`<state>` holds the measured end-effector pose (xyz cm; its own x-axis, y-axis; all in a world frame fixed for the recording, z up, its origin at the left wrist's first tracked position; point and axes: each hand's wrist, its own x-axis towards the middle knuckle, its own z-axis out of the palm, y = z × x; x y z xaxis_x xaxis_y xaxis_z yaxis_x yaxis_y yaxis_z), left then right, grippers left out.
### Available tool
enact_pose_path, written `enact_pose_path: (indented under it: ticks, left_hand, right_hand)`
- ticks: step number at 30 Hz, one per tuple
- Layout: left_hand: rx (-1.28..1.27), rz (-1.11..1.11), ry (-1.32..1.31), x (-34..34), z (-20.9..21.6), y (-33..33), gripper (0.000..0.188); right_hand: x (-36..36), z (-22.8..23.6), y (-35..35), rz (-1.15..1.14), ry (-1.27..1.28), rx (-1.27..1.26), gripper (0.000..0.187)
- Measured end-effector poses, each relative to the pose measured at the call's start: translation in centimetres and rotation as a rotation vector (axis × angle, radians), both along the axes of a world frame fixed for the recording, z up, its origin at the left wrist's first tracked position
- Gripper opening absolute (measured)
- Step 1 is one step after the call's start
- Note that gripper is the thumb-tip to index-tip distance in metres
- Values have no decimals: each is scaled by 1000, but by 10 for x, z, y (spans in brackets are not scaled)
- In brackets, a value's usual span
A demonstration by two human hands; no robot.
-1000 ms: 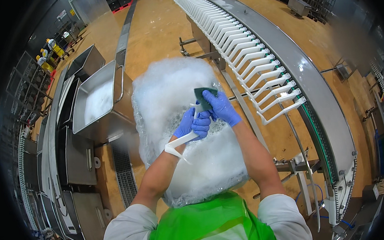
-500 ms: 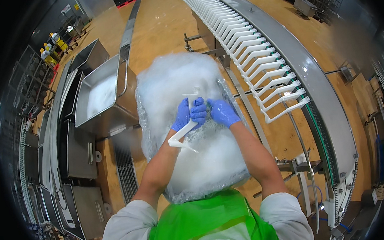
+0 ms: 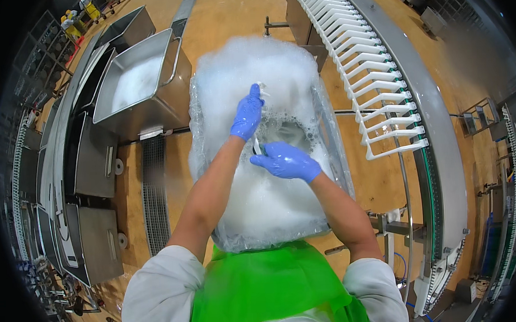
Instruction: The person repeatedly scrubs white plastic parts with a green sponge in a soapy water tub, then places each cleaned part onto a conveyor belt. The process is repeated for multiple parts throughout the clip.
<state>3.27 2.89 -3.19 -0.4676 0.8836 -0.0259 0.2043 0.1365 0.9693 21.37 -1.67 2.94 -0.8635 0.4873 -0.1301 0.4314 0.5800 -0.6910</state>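
Single view: head-worn fisheye, looking steeply down past the green apron [image 3: 270, 283] at lower centre. Foam-filled tub [image 3: 256, 241] near, mid-frame; floor [image 3: 233, 16] recedes toward the top edge. Wide field (edges bow, corners black); conveyor [image 3: 445, 168] curves along the right.

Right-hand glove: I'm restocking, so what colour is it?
The right-hand glove is blue-violet, best seen in the head view.

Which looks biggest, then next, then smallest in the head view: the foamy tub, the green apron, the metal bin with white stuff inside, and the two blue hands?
1. Foamy tub
2. Green apron
3. Metal bin
4. Left hand and right hand: too alike to rank.
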Motion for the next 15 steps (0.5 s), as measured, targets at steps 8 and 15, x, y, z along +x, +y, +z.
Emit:
enact_pose_path:
  ticks: [8, 15]
  left_hand:
    - [70, 144, -922, -7, 23, 0, 42]
    - [241, -536, -1303, -35, 2, 10, 40]
  right_hand:
    - [14, 1, 34, -521, 488, 37, 31]
    - [-1, 19, 10, -161, 452, -654, 44]
